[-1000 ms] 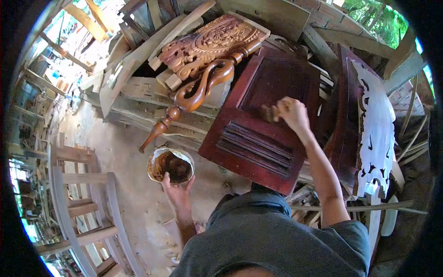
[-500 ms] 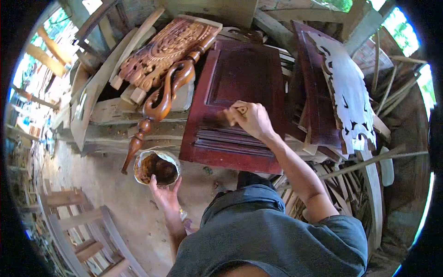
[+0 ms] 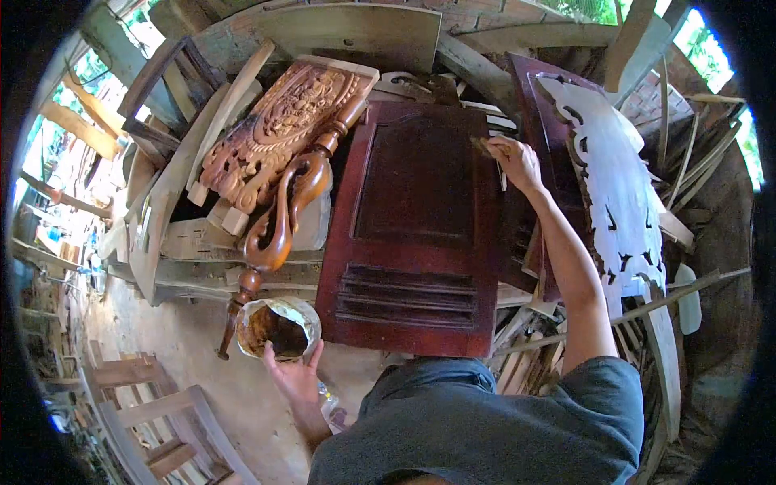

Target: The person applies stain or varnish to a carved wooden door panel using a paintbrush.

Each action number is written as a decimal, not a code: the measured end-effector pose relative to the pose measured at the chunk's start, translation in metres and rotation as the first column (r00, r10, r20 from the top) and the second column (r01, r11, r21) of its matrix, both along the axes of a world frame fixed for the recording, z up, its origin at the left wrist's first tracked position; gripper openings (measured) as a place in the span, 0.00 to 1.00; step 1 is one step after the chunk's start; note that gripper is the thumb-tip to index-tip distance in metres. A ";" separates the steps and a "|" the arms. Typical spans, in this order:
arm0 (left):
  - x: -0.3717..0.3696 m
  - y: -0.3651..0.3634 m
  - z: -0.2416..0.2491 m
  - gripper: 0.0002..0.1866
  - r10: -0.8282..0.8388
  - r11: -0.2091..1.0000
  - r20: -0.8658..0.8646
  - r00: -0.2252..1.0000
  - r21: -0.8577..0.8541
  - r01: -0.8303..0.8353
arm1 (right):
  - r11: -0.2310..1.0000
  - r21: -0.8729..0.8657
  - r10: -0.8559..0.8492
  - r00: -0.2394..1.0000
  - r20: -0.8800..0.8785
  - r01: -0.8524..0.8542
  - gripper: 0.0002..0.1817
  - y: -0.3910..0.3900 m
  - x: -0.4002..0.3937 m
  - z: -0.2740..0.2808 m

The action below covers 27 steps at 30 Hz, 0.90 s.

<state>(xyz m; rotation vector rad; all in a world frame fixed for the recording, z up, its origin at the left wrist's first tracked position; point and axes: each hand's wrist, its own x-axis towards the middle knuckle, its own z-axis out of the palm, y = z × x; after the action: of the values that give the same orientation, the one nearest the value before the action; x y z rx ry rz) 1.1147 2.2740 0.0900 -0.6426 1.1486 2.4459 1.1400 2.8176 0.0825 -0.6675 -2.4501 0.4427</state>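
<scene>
My left hand (image 3: 293,376) grips a pale, round tub (image 3: 310,313) by its near side, thumb over the rim. Its inside is stained dark brown. My right hand (image 3: 517,163) is closed at the upper right edge of a dark red panelled door (image 3: 420,182). A small brownish thing (image 3: 482,145) pokes out from its fingertips, too small to make out. The door lies tilted before me, with a recessed panel above and several slats below. Beside the tub, a glossy turned and carved wooden post (image 3: 279,230) slants along the door's left.
A carved wooden panel (image 3: 283,129) leans at the back left. On the right stand another dark red panel (image 3: 558,174) and a pale cut-out board (image 3: 610,174). Wooden frames (image 3: 162,412) stand on the floor (image 3: 194,339) at lower left. Scrap strips lie under the right side.
My right hand has gone from the door's lower middle up and right to its upper right edge. My left hand still holds the tub. The view has shifted, showing more of the door.
</scene>
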 end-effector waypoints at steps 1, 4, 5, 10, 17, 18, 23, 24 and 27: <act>-0.001 0.004 0.000 0.34 0.021 1.000 0.006 1.000 0.002 -0.021 | 1.000 -0.017 0.005 1.000 0.002 -0.005 0.09 0.011 -0.005 -0.013; -0.007 0.022 0.011 0.34 -0.011 1.000 -0.039 0.999 0.014 0.012 | 0.925 0.205 0.338 0.940 -0.052 -0.321 0.11 0.012 -0.025 -0.038; -0.009 0.022 0.006 0.33 0.003 1.000 -0.035 0.999 0.015 -0.002 | 0.906 0.171 0.363 0.918 0.158 -0.387 0.11 -0.012 -0.019 -0.013; -0.011 0.044 0.011 0.34 0.055 0.996 0.074 0.996 -0.068 -0.050 | 0.785 -0.445 0.617 0.597 0.512 -0.431 0.11 -0.060 -0.008 0.063; -0.004 0.056 0.023 0.35 0.066 0.992 0.058 0.996 -0.115 -0.059 | 0.913 -0.194 0.404 0.864 0.300 -0.360 0.12 0.063 -0.082 0.016; -0.001 0.053 0.024 0.35 0.073 0.992 0.046 0.996 -0.110 -0.068 | 0.966 -0.007 0.255 0.955 0.154 -0.257 0.11 0.062 -0.094 0.014; 0.009 0.045 0.019 0.33 0.081 0.992 0.043 0.996 -0.102 -0.077 | 0.896 0.384 0.060 0.918 0.391 -0.222 0.09 0.053 -0.162 -0.058; 0.011 0.044 0.021 0.33 0.097 0.984 0.048 0.994 -0.156 -0.088 | 0.914 0.317 0.084 0.882 0.464 -0.253 0.10 0.009 -0.166 -0.043; 0.014 0.045 0.019 0.32 0.144 0.978 0.079 0.986 -0.163 -0.130 | 0.835 -0.049 0.549 0.827 0.119 -0.547 0.10 -0.057 -0.168 -0.017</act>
<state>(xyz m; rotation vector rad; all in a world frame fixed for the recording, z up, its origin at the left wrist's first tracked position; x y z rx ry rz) 1.1286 2.3186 0.1089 -0.8978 1.3098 2.4260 0.9717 2.7606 0.0660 0.0334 -2.7473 0.6505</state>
